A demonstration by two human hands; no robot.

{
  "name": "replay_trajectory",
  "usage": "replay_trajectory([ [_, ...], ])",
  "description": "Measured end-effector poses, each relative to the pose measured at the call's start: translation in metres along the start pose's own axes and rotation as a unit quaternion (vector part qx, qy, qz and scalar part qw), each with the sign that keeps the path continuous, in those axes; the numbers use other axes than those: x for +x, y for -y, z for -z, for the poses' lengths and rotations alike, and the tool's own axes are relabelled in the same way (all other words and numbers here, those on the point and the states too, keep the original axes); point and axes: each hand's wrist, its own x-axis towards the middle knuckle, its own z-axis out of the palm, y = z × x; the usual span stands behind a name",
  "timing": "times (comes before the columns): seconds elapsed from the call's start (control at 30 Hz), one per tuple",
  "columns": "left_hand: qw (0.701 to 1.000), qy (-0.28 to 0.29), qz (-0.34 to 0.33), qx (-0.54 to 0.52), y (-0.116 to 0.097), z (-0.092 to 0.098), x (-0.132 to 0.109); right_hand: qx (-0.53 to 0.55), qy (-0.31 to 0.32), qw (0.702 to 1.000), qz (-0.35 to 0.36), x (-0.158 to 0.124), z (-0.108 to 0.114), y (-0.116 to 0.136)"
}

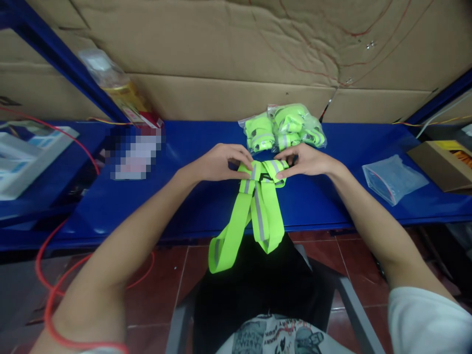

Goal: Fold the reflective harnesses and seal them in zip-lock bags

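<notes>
The left hand [224, 163] comes in with its forearm slanting up from the lower left, thumb and fingers pinching the left side of a fluorescent reflective strap [236, 221]; the right hand [309, 161] mirrors it, its grip closed on the strap's right end, thumb in front, other fingers curled; the strap's gathered top is between them at the blue desk [324, 201], loops hanging past the front edge; leftmost, a red hose [73, 343] coils over red floor tiles [158, 275]; then a plastic bottle [121, 93] near cardboard panelling [221, 49], bagged straps [291, 125] behind the hands, a clear zip bag [396, 181] and a cardboard box [435, 167].
</notes>
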Motion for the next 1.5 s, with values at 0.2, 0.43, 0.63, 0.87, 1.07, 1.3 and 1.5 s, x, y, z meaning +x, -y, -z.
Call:
replay_trajectory([
  [0.2,0.993,-0.012,0.103,-0.047,0.013,-0.009,0.001,-0.023,0.035,0.999,0.018,-0.001,-0.004,0.001],
  [0.43,0.996,-0.013,0.052,0.078,0.009,-0.009,0.000,-0.036,0.004,0.998,0.050,-0.003,-0.008,0.005],
  [0.63,0.995,-0.044,0.053,0.077,-0.001,-0.014,0.001,-0.112,-0.085,0.978,0.151,-0.001,-0.014,0.007],
  [0.87,0.999,0.034,0.032,-0.022,-0.003,-0.007,-0.001,-0.236,-0.095,0.951,0.175,-0.002,-0.021,0.005],
  [1.07,0.995,0.004,0.075,-0.063,0.001,-0.003,0.002,-0.364,-0.114,0.908,0.172,-0.001,-0.034,0.004],
  [1.3,0.998,-0.062,0.002,0.018,0.009,0.003,-0.003,-0.218,-0.093,0.938,0.254,-0.005,-0.030,0.012],
  [1.5,0.998,-0.012,-0.032,0.048,0.008,0.012,-0.005,-0.093,-0.123,0.952,0.263,0.005,-0.029,-0.002],
])
